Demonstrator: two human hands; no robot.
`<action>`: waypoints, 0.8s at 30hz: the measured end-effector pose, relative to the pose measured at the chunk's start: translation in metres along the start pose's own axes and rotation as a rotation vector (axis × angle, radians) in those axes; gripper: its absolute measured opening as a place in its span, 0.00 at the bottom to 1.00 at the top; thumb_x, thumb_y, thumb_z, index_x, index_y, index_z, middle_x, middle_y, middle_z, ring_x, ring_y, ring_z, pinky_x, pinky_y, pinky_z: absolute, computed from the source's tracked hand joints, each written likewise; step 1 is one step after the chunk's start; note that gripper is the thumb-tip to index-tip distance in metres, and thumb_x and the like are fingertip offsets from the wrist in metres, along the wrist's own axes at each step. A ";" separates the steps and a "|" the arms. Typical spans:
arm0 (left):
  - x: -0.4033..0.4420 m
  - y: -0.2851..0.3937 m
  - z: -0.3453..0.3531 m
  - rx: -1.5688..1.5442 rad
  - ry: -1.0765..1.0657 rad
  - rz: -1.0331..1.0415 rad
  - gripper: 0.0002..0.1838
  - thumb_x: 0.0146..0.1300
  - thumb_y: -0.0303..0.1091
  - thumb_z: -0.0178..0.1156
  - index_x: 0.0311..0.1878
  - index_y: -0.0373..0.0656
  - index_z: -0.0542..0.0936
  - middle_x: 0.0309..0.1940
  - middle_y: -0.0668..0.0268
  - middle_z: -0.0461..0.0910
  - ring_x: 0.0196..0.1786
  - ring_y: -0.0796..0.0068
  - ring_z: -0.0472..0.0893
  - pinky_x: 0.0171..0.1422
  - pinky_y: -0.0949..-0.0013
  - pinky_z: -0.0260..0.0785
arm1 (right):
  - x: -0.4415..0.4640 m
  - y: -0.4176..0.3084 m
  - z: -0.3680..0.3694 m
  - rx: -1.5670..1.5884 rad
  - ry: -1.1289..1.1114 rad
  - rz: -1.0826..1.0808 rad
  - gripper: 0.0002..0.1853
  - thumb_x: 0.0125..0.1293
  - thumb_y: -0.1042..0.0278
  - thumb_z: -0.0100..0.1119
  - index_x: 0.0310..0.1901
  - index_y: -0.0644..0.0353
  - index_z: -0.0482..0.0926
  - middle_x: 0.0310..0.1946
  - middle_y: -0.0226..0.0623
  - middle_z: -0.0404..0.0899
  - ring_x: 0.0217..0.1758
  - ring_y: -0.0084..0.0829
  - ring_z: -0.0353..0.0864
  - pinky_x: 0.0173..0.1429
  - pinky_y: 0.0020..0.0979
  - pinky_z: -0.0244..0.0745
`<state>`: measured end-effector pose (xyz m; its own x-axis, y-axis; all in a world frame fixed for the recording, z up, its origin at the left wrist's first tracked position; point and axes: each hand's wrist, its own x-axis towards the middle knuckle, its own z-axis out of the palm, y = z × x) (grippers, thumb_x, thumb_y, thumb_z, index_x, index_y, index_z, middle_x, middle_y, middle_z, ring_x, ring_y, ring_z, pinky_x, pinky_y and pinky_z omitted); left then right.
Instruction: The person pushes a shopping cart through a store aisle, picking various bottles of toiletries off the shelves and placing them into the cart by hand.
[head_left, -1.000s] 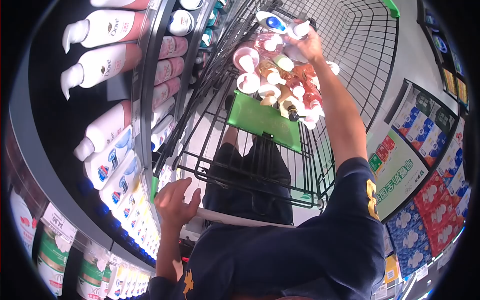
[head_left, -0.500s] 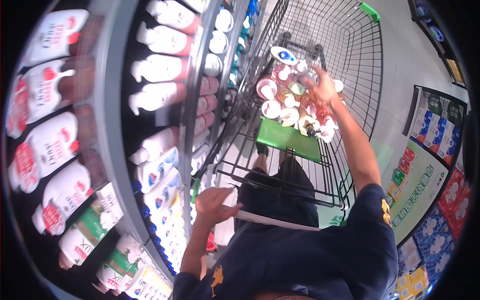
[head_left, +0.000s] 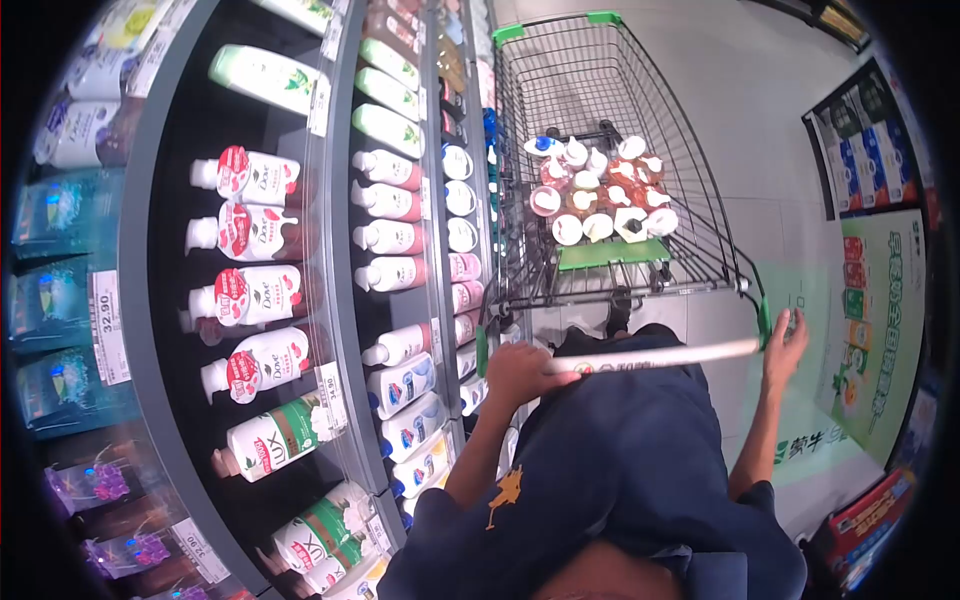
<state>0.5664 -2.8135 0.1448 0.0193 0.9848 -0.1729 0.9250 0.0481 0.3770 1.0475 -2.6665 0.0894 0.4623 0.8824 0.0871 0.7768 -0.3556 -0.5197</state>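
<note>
A black wire shopping cart (head_left: 700, 195) with green corner pieces stands in front of me. My left hand (head_left: 520, 373) is closed around the left end of its pale handle (head_left: 660, 357), thumb lying along the bar. At the handle's right end, beside the green end piece (head_left: 766, 322), is my right hand (head_left: 786, 348), its fingers apart and holding nothing. Inside the cart, pump bottles (head_left: 590, 200) with mostly white tops stand close together, some with pink or amber bodies. Behind them, nearest me, lies a green flap (head_left: 613, 254).
Shelves on the left hold Dove bottles (head_left: 262, 295), Lux bottles (head_left: 280, 437) and teal packs (head_left: 55, 292), with price tags (head_left: 108, 325) along the edges. To the right are tiled floor (head_left: 745, 160) and a green poster display (head_left: 882, 330).
My right hand has left the bottles in the cart and come back to the handle's right end. My left hand has closed on the handle. The view has shifted, showing more shelf.
</note>
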 end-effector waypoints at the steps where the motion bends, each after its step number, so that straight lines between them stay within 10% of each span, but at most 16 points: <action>1: 0.009 0.000 -0.001 -0.005 -0.036 -0.028 0.39 0.48 0.80 0.66 0.21 0.46 0.82 0.21 0.64 0.80 0.30 0.61 0.82 0.39 0.56 0.71 | -0.010 -0.006 0.016 0.395 -0.058 0.197 0.31 0.80 0.47 0.56 0.69 0.67 0.74 0.61 0.49 0.79 0.55 0.42 0.83 0.56 0.41 0.81; 3: 0.026 0.002 -0.004 -0.004 -0.025 -0.064 0.39 0.48 0.81 0.66 0.27 0.47 0.87 0.28 0.60 0.84 0.33 0.58 0.84 0.41 0.54 0.73 | -0.011 -0.027 0.044 0.937 -0.231 0.475 0.32 0.81 0.43 0.54 0.70 0.65 0.75 0.61 0.47 0.79 0.49 0.37 0.85 0.53 0.37 0.83; 13: 0.119 -0.018 -0.036 0.011 0.239 0.134 0.28 0.50 0.61 0.79 0.20 0.45 0.81 0.19 0.57 0.80 0.25 0.52 0.82 0.31 0.52 0.72 | 0.080 -0.123 0.050 0.624 -0.461 0.186 0.30 0.82 0.43 0.50 0.72 0.57 0.77 0.42 0.39 0.84 0.35 0.24 0.80 0.35 0.30 0.79; 24: 0.226 -0.065 -0.060 0.032 0.466 0.178 0.29 0.46 0.66 0.78 0.21 0.46 0.84 0.20 0.61 0.81 0.27 0.56 0.83 0.36 0.56 0.76 | 0.166 -0.204 0.111 0.484 -0.489 0.035 0.28 0.82 0.48 0.51 0.73 0.57 0.75 0.42 0.42 0.86 0.38 0.27 0.83 0.38 0.32 0.81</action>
<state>0.4873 -2.5837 0.1359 0.0132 0.9476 0.3191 0.9339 -0.1257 0.3347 0.9183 -2.4133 0.1152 0.1495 0.9509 -0.2711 0.4340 -0.3095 -0.8461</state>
